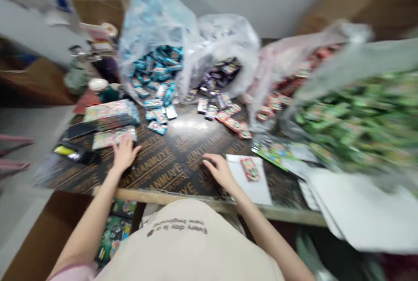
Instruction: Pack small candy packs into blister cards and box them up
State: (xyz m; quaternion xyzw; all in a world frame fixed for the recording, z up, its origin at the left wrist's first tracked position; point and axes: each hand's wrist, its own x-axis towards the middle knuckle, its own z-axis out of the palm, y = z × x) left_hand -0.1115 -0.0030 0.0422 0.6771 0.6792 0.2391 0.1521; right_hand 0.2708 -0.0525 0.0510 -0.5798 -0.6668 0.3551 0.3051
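My left hand (124, 154) lies with its fingers spread at the lower edge of a flat, colourful plastic packet (109, 138). Its fingertips overlap the packet; whether they press on it I cannot tell. Above that packet is a stack of similar flat packets (109, 111). My right hand (218, 168) hovers over or rests on the dark table, fingers loosely stretched and nothing visible in them. Beside it lies a white sheet or envelope (261, 191), with a small red packet (250, 170) on top.
Along the back stand plastic bags of small packets: blue (156, 65), purple (222, 74), red (292, 82) and green (365, 115). Loose packets (158, 115) spill onto the printed tabletop (176, 159). White sheets (365, 211) overhang the right front edge. A cardboard box (48, 233) stands below left.
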